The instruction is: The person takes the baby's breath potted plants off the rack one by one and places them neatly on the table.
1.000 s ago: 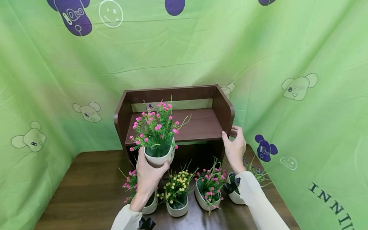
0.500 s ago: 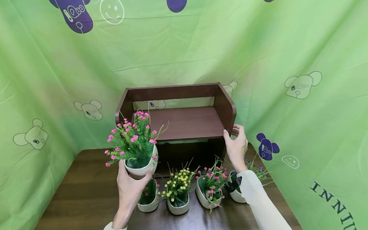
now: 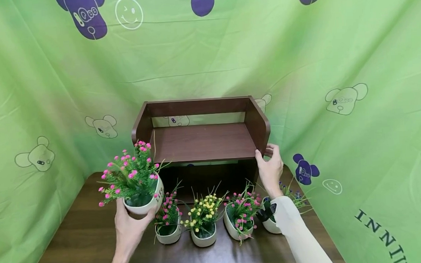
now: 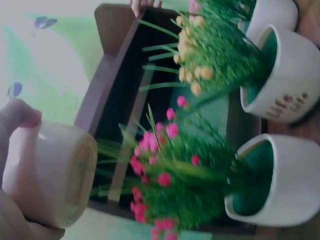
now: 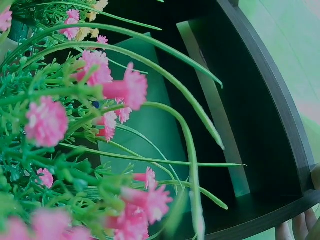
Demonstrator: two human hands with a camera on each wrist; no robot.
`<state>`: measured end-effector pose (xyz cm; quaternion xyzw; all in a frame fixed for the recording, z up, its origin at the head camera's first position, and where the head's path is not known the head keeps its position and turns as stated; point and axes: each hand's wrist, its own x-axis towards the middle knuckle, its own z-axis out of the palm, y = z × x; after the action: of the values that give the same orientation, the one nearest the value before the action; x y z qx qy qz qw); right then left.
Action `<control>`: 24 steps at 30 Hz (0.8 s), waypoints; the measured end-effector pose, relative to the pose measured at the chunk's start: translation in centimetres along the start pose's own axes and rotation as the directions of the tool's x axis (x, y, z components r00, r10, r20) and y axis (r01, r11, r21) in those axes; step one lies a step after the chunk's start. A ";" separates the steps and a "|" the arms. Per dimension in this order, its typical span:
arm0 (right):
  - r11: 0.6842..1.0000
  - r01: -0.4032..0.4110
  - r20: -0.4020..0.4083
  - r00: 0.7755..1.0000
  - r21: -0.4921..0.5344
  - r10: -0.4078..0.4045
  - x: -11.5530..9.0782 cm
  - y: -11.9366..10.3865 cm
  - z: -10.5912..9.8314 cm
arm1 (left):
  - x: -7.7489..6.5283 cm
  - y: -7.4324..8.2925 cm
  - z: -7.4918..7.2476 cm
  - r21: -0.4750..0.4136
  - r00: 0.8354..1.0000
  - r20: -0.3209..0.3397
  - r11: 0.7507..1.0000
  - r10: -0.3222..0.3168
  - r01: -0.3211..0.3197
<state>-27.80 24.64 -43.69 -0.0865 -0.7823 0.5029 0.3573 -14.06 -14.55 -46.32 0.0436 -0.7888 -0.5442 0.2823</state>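
My left hand (image 3: 131, 227) grips a white potted plant (image 3: 143, 209) with pink flowers, raised over the table left of the dark brown shelf (image 3: 204, 141). The left wrist view shows the pot's underside (image 4: 80, 180) between thumb and fingers. With thumb in front and fingers behind, my right hand (image 3: 271, 170) holds the shelf's right side panel near the upper board's front corner. Its fingertips (image 5: 300, 227) show at the shelf edge in the right wrist view.
A row of pots stands before the shelf: a pink-flowered plant (image 3: 168, 233), a yellow-flowered plant (image 3: 204, 237), another pink-flowered plant (image 3: 237, 225) and a purple-flowered plant (image 3: 270, 223) partly behind my right wrist. Green printed cloth (image 3: 206, 52) hangs around the wooden table (image 3: 83, 233).
My left hand has carried the potted plant left and down, from in front of the shelf to beyond its left side. My right hand stays on the shelf's side panel.
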 end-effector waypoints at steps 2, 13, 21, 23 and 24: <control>1.000 -0.001 -0.002 1.000 -0.003 0.001 0.0 0.0 0.0 | 0.0 -0.5 -0.6 -0.001 1.000 -0.003 1.000 -0.004 0.004; 1.000 -0.001 0.010 1.000 0.000 0.001 -0.1 0.1 0.0 | -0.1 -3.0 -2.9 0.020 0.998 -0.058 1.000 -0.007 0.008; 1.000 0.012 0.014 1.000 0.002 -0.012 0.0 0.2 0.0 | -0.4 -4.4 -3.7 -0.007 0.997 -0.077 1.000 -0.015 0.015; 1.000 0.012 0.015 1.000 0.006 -0.012 0.0 0.2 0.0 | -0.4 -4.6 -3.9 -0.011 0.996 -0.081 1.000 -0.024 0.023; 1.000 0.012 0.015 1.000 0.006 -0.012 0.0 0.2 0.0 | -0.4 -4.8 -4.1 -0.009 0.996 -0.086 0.999 -0.032 0.032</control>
<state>-27.80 24.75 -43.88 -0.0770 -0.7840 0.5037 0.3545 -12.89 -19.73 -49.65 0.0787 -0.7731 -0.5492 0.3074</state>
